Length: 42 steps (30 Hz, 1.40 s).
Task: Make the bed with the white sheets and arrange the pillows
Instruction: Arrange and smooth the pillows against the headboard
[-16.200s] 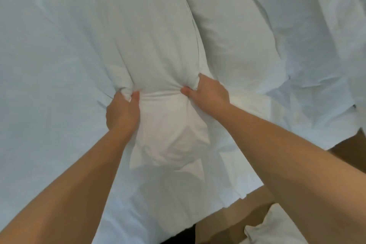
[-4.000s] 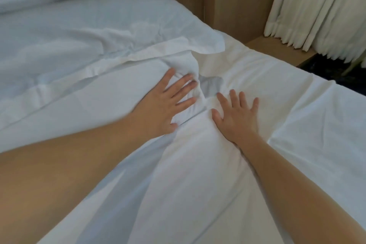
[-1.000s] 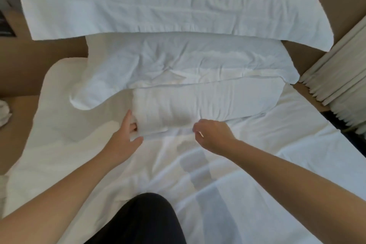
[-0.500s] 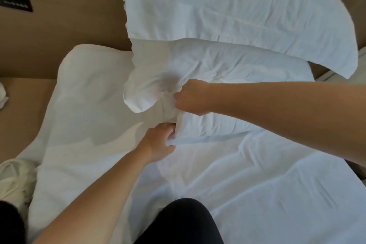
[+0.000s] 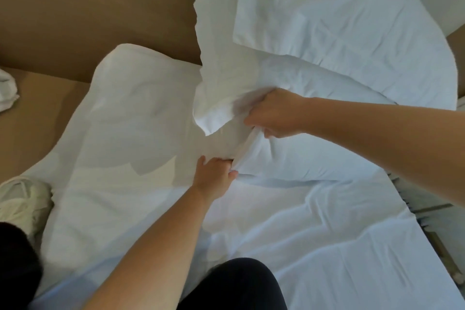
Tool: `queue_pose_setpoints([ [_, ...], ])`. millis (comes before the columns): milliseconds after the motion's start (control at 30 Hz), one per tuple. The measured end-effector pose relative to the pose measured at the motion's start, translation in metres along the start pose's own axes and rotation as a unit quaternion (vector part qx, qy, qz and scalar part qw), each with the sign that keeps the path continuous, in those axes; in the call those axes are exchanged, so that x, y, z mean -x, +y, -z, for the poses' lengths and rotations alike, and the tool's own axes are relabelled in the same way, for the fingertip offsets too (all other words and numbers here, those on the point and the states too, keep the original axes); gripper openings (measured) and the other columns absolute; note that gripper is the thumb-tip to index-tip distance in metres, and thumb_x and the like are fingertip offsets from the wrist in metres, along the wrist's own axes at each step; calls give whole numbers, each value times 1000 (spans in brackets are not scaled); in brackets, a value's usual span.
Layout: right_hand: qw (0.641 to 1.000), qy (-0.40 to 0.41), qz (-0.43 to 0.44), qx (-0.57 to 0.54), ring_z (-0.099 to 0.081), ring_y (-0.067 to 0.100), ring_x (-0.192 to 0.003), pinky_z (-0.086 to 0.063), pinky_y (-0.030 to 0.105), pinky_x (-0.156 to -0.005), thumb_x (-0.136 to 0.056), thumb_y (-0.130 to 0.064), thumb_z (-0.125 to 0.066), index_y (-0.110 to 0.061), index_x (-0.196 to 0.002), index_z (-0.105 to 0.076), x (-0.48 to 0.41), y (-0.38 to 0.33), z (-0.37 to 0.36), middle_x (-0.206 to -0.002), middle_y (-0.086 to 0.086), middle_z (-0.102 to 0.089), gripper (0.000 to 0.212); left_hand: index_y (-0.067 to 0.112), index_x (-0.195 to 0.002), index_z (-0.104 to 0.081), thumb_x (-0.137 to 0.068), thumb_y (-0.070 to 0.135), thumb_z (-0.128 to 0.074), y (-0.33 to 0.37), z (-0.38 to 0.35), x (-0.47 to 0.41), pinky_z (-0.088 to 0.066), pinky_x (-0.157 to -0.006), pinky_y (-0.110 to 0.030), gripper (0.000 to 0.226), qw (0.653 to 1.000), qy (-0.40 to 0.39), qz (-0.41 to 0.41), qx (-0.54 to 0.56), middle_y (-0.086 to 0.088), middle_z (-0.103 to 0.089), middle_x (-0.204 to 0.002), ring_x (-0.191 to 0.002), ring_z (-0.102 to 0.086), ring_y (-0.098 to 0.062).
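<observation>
Wooden headboard panelling (image 5: pixel 75 25), tan and matt, backs a bed dressed entirely in white.

Item 1, bottom sheet (image 5: pixel 289 221): thin woven cotton, spread across the mattress, lightly creased with soft diagonal folds; appears laid, though the tuck along the edges cannot be confirmed.

Item 2, rear pillow (image 5: pixel 339 20): flat, broad, flanged case, propped against the headboard; seems placed.

Item 3, front pillow (image 5: pixel 314 83): plump, soft, its left corner flap limp and lifted. Right hand (image 5: pixel 271 113) is closed in a fist around that corner's cloth.

Item 4, folded sheet edge (image 5: pixel 289 163): lies just below the front pillow. Left hand (image 5: pixel 214 176) has fingers curled, pinching its end.

Item 5, pale shoe (image 5: pixel 22 201): at the left margin, on the bed's edge.

Progress, by judgement: late stage. Sheets down, both pillows at the head; remaining work looks like squaring the front pillow's corner, smoothing creases, finishing edges.
</observation>
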State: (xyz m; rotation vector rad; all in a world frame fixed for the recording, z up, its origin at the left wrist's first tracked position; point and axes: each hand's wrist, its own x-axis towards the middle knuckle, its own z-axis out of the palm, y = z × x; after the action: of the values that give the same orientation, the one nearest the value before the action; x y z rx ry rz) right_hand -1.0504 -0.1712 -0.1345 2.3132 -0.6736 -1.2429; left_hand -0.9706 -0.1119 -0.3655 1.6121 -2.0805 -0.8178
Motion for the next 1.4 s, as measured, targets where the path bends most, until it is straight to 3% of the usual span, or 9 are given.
queue_pose_setpoints([
  [100,1000,-7,14,-16,-53,17,-115,-33,24,-81,-97,-29,-54,-25,-125,-57,0,-2,2,-117,-10,-63,28,18,-75,-54,-94,41,-55,9,-1,5,-37,-78,-34,30,993,42,39,106,4,-57,-72,-81,-55,-24],
  [333,993,105,-12,-46,-43,16,-69,-24,25,-53,-91,-11,-52,-23,-71,-42,-14,-14,27,-70,-7,-43,25,21,-88,-63,-92,36,-60,11,-5,9,-45,-67,-31,15,984,51,99,136,1,-65,-83,-88,-64,-26],
  [500,977,98,-72,-174,-52,16,-77,-35,28,-64,-95,-16,-49,-26,-93,-60,19,-14,-11,-92,-8,-57,15,16,-103,-67,-82,31,-66,20,8,13,-52,-76,-34,25,969,85,33,228,3,-69,-90,-87,-63,-19],
  [767,861,196,-315,-349,-48,25,-118,-47,36,-73,-88,-25,-67,-20,-134,-48,56,-51,-113,-135,0,-44,49,17,-106,-65,-83,27,-74,65,59,-5,-49,-73,-27,26,909,51,45,410,0,-69,-97,-84,-64,-15],
  [900,835,166,-371,-372,-12,33,-147,-41,58,-102,-78,-43,-77,-27,-154,-9,43,-82,-130,-161,6,-6,104,12,-108,-66,-84,35,-72,78,72,-26,-55,-77,-33,34,899,11,102,425,-5,-70,-104,-91,-67,-19],
  [1033,783,68,-443,-432,16,39,-147,-21,68,-110,-75,-56,-75,-28,-148,30,35,-91,-158,-159,9,27,131,8,-96,-68,-84,34,-71,68,78,-31,-55,-80,-35,28,913,42,127,386,-6,-69,-92,-85,-65,-23],
  [1167,771,19,-473,-426,19,45,-145,-22,70,-109,-73,-65,-71,-17,-145,35,22,-83,-173,-157,12,31,137,11,-60,-55,-90,24,-67,60,84,-27,-39,-66,-28,35,918,76,111,373,-3,-51,-57,-58,-47,-18],
  [1267,747,25,-504,-433,17,46,-145,-27,68,-108,-72,-64,-73,-18,-145,35,11,-88,-171,-157,11,30,138,3,-74,-65,-92,25,-62,58,84,-19,-43,-70,-31,28,923,88,97,361,-6,-61,-68,-65,-54,-18],
  [1400,590,132,-553,-573,1,42,-148,-33,57,-108,-78,-36,-80,-31,-149,27,9,-120,-175,-158,11,28,128,18,-89,-62,-92,32,-61,50,70,-6,-50,-80,-34,15,898,36,105,425,0,-64,-87,-83,-60,-16],
])
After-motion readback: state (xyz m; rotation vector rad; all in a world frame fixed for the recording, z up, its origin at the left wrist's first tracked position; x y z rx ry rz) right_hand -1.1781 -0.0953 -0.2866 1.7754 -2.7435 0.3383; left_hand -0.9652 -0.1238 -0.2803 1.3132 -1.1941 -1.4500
